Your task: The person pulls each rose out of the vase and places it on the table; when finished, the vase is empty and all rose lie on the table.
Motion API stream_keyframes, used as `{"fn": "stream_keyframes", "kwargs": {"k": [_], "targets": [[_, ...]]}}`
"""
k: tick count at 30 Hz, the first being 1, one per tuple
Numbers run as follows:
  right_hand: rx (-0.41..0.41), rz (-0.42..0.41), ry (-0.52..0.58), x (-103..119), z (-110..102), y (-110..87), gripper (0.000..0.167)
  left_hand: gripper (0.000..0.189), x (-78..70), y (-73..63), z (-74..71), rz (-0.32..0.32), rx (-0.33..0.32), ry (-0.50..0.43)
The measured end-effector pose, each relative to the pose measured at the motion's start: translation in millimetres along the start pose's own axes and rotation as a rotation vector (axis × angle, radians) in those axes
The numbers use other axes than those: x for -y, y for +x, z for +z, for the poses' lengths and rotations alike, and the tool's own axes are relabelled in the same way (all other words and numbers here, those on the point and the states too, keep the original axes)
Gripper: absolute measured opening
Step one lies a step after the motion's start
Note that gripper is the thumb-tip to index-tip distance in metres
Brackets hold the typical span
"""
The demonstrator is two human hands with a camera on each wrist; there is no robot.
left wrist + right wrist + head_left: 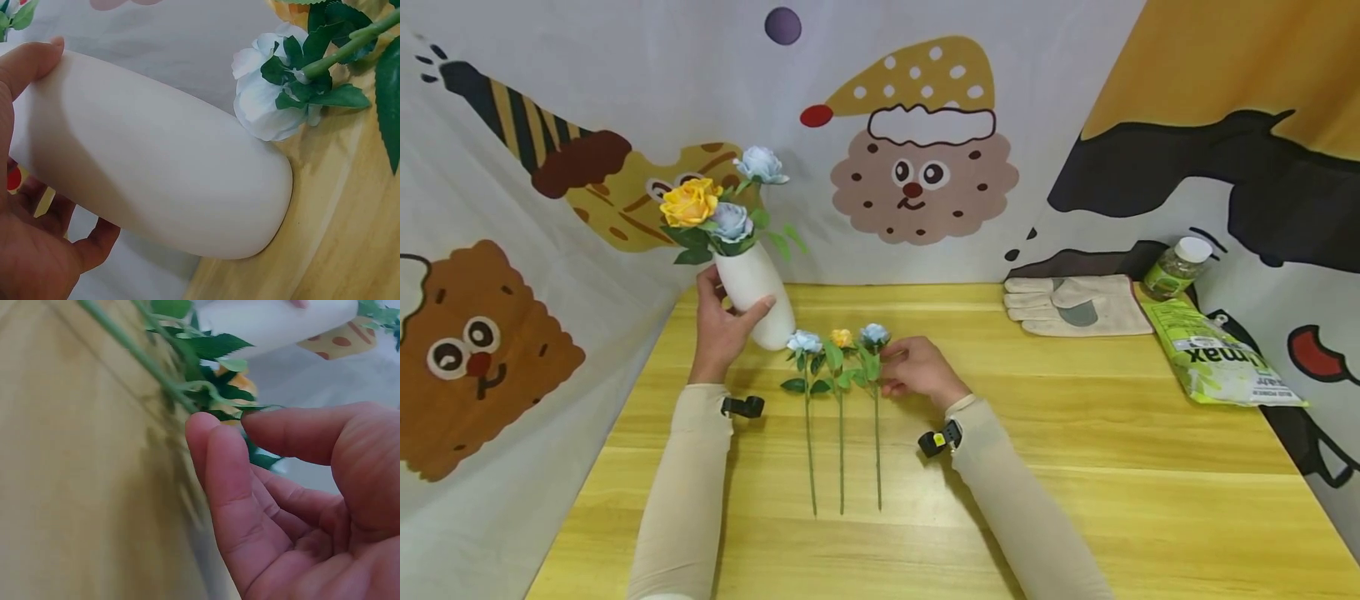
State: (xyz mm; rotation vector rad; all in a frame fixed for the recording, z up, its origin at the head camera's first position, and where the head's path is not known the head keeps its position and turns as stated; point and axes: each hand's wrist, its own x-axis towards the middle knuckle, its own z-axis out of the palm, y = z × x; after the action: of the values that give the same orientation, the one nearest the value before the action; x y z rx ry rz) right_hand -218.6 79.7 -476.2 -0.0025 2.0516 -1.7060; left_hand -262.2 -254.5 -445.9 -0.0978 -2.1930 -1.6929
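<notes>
My left hand [724, 327] grips a white vase [752, 287] from the left side, thumb across its front. The vase leans, its mouth toward the upper left. It holds a yellow rose [691, 202] and two pale blue roses [762, 165]. Three artificial roses lie in a row on the table: a blue one [805, 342], a yellow one [842, 337] and another blue one [875, 335] at the right. My right hand [281, 506] is at that right rose, fingertips at its leaves and stem [134, 353]. A gap shows between thumb and fingers.
A work glove [1078, 306], a lidded jar [1178, 267] and a green-and-white bag [1225, 354] lie at the back right of the wooden table [1075, 500]. Behind the table hangs a cartoon-printed cloth [925, 258]. The vase's base is close to the left rose's bloom.
</notes>
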Motion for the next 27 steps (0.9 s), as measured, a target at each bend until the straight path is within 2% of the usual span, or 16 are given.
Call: {"fn": "stream_keyframes", "kwargs": {"k": [5,11,20,27], "targets": [[-0.014,-0.034,0.022,16.6,-4.3,-1.8,0.041,0.09,-1.2,-1.3,-4.4,0.0,-0.007,-0.002],[-0.003,-0.122,-0.027,41.9,1.7,-2.0,0.039,0.09,-3.7,-4.7,-9.0,-0.001,-0.019,-0.013],[-0.014,-0.325,-0.071,83.6,17.2,4.5,0.026,0.087,-8.3,-7.1,-3.9,0.003,-0.013,-0.018],[-0.086,-0.462,-0.098,123.2,25.5,13.5,0.024,0.09,-5.7,-3.0,0.7,-0.01,-0.006,-0.031]]}}
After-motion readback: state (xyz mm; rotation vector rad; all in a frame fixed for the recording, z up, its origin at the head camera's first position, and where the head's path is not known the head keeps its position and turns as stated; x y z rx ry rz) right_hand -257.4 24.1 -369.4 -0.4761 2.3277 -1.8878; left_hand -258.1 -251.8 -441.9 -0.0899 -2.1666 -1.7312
